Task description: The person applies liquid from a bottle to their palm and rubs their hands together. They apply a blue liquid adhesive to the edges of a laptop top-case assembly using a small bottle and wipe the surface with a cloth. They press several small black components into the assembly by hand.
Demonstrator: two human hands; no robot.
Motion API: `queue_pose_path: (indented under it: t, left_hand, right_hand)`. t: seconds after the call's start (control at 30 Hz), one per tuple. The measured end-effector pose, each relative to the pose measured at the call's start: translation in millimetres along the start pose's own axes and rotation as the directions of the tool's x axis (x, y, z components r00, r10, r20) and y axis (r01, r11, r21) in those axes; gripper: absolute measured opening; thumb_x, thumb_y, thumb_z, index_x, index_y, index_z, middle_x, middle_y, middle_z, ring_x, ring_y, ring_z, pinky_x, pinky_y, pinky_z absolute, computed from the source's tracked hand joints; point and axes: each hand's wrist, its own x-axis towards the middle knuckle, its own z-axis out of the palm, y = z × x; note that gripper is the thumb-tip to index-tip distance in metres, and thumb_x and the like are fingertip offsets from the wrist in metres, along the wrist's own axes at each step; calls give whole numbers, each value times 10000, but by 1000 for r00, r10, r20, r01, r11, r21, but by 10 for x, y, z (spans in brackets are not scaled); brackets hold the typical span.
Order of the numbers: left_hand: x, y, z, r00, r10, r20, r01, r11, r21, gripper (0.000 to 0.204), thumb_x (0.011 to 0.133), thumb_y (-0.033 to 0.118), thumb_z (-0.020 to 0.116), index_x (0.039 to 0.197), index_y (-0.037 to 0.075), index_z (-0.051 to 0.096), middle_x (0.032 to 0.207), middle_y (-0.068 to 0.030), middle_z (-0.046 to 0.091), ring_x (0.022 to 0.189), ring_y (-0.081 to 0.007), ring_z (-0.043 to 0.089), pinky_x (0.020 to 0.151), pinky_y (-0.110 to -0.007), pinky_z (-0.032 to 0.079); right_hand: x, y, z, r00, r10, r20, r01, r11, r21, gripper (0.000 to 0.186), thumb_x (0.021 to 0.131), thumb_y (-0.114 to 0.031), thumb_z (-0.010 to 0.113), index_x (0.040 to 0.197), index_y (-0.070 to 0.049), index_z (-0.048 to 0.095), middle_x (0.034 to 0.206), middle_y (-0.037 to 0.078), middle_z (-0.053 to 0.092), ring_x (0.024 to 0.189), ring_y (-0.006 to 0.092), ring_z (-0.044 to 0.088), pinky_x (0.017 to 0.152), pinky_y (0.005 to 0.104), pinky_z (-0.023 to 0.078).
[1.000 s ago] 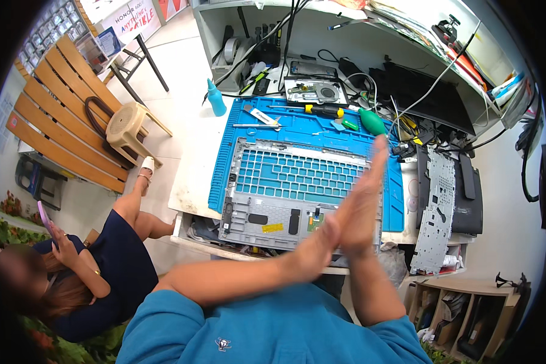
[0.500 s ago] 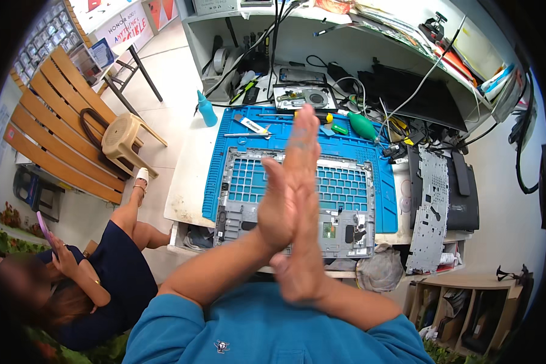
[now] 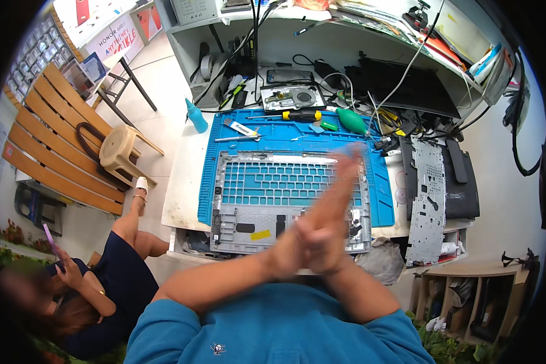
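My left hand (image 3: 292,246) and my right hand (image 3: 340,242) press together in front of my chest, palm against palm. Their stretched-out fingers point up and to the right, smeared by motion. No object shows between them. Beneath the fingers lies a grey laptop keyboard frame (image 3: 246,213), a bare shell with a grid of key openings and a yellow sticker. It rests on a blue work mat (image 3: 382,194); my hands and forearms cover part of its right half and lower edge.
Behind the frame lie a yellow-black screwdriver (image 3: 301,115), a green air blower (image 3: 350,121) and tweezers (image 3: 236,138). A teal bottle (image 3: 196,117) stands left of the mat. A perforated metal plate (image 3: 428,200) leans at the right. A seated person (image 3: 118,276) holds a phone at my left.
My joined hands have swung right and lower, with the fingers tilting rightward instead of straight up. More of the laptop frame's left and middle and the whole screwdriver now show.
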Motion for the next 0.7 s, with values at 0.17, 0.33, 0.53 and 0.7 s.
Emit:
queue_pose_path:
  t: [0.17,0.33,0.53,0.7]
  left_hand:
    - [277,347,-638,979,-124,163,21,853,521,457,1083,375,685,1358,18,759,1419,-224,751,1259,-360,752,1119,-444,563]
    - [1016,-76,-2277,924,148,-352,357,-9,934,235,1018,90,644,1168,26,813,1130,-221,801,1020,-424,777,894,-513,610]
    - [1452,-534,-2908,854,-77,-515,444,-408,798,206,985,58,636,1075,-12,807,1149,-263,787,1062,-446,786,918,-541,637]
    - [1444,-677,-3171,855,-37,-518,443,-466,766,256,1035,106,588,1099,18,819,1126,-226,802,1069,-422,795,893,-541,650]
  right_hand:
    - [253,137,-809,909,71,-411,-190,948,-257,770,1116,-340,563,1719,51,286,1816,249,231,1708,375,181,1363,590,139]
    - [36,-5,-960,939,158,-306,-231,948,-218,733,1071,-203,634,1692,50,339,1791,256,269,1694,374,222,1350,575,180]
    - [-159,2,-1091,918,269,-291,-336,917,-214,693,1027,-111,681,1650,48,422,1739,267,349,1622,367,368,1275,511,368]
    - [-277,41,-1203,906,321,-277,-386,895,-225,610,1015,-64,693,1589,35,512,1691,262,421,1547,347,468,1219,480,440]
